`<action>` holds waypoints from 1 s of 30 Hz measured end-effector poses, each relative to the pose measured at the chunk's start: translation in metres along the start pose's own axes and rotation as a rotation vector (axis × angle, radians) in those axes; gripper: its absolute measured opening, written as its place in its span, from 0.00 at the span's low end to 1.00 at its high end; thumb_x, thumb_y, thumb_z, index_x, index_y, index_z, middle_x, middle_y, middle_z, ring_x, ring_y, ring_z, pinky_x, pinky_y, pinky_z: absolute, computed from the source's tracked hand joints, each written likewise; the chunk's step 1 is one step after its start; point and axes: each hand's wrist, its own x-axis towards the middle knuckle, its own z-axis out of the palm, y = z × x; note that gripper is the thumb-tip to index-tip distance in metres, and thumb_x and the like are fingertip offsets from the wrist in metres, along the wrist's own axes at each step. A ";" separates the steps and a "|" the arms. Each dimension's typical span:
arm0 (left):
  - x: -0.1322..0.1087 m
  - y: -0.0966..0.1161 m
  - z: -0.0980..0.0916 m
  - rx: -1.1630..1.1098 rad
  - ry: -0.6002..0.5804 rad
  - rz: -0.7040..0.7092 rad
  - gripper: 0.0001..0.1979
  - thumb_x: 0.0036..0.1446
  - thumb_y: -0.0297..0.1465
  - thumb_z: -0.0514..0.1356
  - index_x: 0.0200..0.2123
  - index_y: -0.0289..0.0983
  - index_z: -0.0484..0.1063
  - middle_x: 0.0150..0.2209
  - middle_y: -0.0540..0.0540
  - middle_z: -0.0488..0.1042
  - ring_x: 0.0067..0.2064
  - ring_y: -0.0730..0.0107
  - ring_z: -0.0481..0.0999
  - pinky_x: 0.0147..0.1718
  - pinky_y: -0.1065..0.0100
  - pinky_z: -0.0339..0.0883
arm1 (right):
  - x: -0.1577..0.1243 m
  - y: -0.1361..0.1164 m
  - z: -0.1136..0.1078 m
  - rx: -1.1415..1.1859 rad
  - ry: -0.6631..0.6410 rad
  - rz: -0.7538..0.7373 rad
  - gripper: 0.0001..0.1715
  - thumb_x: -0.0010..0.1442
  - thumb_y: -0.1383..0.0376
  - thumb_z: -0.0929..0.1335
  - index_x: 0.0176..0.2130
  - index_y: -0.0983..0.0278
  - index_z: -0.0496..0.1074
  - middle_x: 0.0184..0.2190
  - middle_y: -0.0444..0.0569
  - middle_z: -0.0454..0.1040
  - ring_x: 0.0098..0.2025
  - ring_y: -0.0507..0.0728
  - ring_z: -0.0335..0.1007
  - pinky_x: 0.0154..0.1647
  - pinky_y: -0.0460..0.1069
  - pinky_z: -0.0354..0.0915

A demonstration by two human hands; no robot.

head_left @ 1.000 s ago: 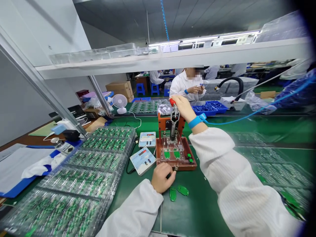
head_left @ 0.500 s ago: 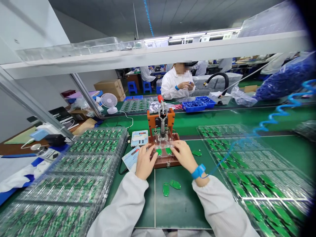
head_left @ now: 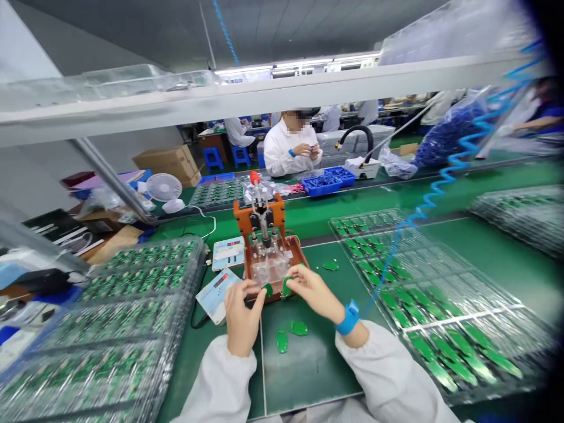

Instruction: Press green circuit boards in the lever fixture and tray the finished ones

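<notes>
My left hand pinches a small green circuit board between thumb and fingers, at the front left of the test fixture. In my right hand is another green circuit board, held at the fixture's front right. The fixture has an orange frame, a red-tipped toggle lever standing upright, and a clear plate over a brown base. Two loose green boards lie on the mat in front of it. One more board rests to its right.
Clear trays of boards stand at left and right. Two blue-white meters sit left of the fixture. A coiled blue cord runs to my right wristband. A co-worker sits opposite, behind a blue bin.
Both hands have drawn back toward me from the fixture's plate, each bringing a green board out of it. The view has turned to the right.
</notes>
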 end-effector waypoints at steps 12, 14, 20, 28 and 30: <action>-0.068 -0.006 0.009 0.006 -0.385 0.266 0.22 0.68 0.42 0.58 0.61 0.42 0.65 0.47 0.47 0.82 0.55 0.54 0.76 0.56 0.53 0.66 | -0.106 -0.010 -0.077 -0.157 0.304 0.183 0.08 0.63 0.60 0.68 0.41 0.61 0.73 0.36 0.44 0.77 0.39 0.54 0.73 0.41 0.48 0.68; -0.072 -0.009 0.011 0.023 -0.384 0.293 0.20 0.68 0.41 0.57 0.60 0.42 0.66 0.48 0.46 0.81 0.52 0.55 0.78 0.52 0.56 0.70 | -0.116 -0.001 -0.137 -0.285 0.456 0.220 0.10 0.64 0.59 0.67 0.43 0.61 0.72 0.41 0.47 0.76 0.43 0.56 0.73 0.46 0.51 0.68; -0.072 -0.009 0.017 -0.057 -0.422 0.332 0.13 0.69 0.38 0.57 0.53 0.42 0.71 0.47 0.47 0.81 0.46 0.61 0.82 0.46 0.64 0.76 | -0.111 0.046 -0.282 -0.596 0.658 0.442 0.13 0.68 0.58 0.69 0.43 0.67 0.72 0.38 0.48 0.74 0.41 0.55 0.73 0.47 0.55 0.71; -0.070 -0.008 0.015 -0.036 -0.400 0.312 0.10 0.68 0.38 0.58 0.48 0.42 0.75 0.46 0.46 0.80 0.45 0.62 0.82 0.45 0.66 0.77 | -0.093 0.078 -0.317 -0.770 0.435 0.590 0.16 0.70 0.56 0.69 0.47 0.67 0.74 0.44 0.50 0.76 0.42 0.55 0.75 0.46 0.53 0.75; -0.070 -0.008 0.014 -0.037 -0.406 0.312 0.10 0.68 0.38 0.58 0.47 0.42 0.75 0.46 0.46 0.80 0.45 0.63 0.82 0.45 0.66 0.76 | -0.088 0.079 -0.322 -0.796 0.394 0.597 0.16 0.70 0.55 0.68 0.48 0.66 0.74 0.46 0.50 0.76 0.44 0.55 0.75 0.47 0.54 0.75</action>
